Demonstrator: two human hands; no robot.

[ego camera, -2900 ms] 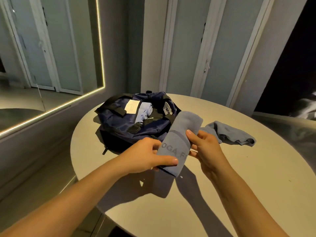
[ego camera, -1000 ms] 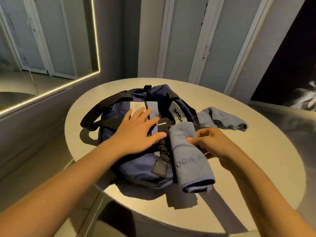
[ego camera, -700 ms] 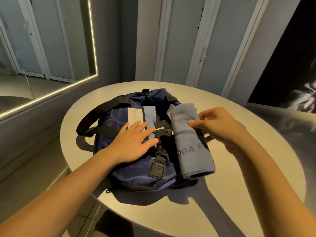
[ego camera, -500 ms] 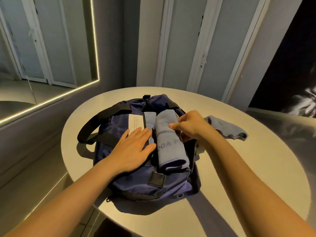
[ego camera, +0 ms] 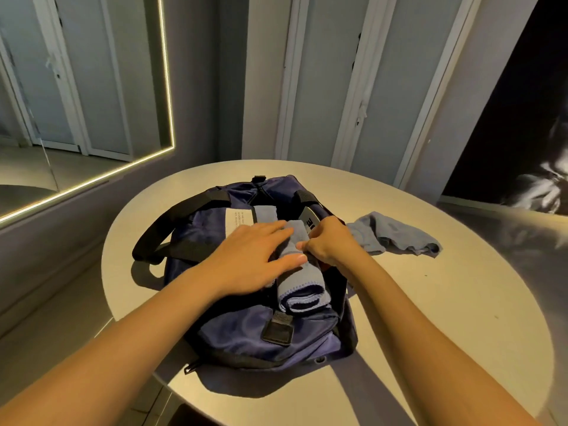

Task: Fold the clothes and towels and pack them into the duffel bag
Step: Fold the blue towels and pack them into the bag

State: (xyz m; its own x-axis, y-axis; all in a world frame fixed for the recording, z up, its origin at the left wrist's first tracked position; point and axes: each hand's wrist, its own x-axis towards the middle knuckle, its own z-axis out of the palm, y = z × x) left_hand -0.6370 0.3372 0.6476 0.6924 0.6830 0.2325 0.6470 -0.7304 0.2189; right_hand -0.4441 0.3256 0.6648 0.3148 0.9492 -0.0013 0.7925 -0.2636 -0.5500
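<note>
**A:** Starting at the left: why is the left hand (ego camera: 255,256) lying flat?

**B:** Its fingers are straight and together. It presses across the duffel bag (ego camera: 261,333) and the rolled towel (ego camera: 299,290), probably to pin both while the roll seats.

**A:** Where does the towel sit?

**B:** It lies lengthwise in the open top with its near end poking out. 1 folded blue piece (ego camera: 266,213) is already inside, to its left.

**A:** And the right hand (ego camera: 329,241)?

**B:** It is curled and pinches the roll's right flank. I'd guess it is tucking the roll under the bag's right lip.

**A:** How are the edges and the open room?

**B:** The black strap (ego camera: 172,222) trails toward the left edge of the table (ego camera: 430,318), and the bag's near end sits close to the near edge. The open surface lies to the right, where 1 loose garment (ego camera: 396,235) waits unfolded beside the bag.
</note>
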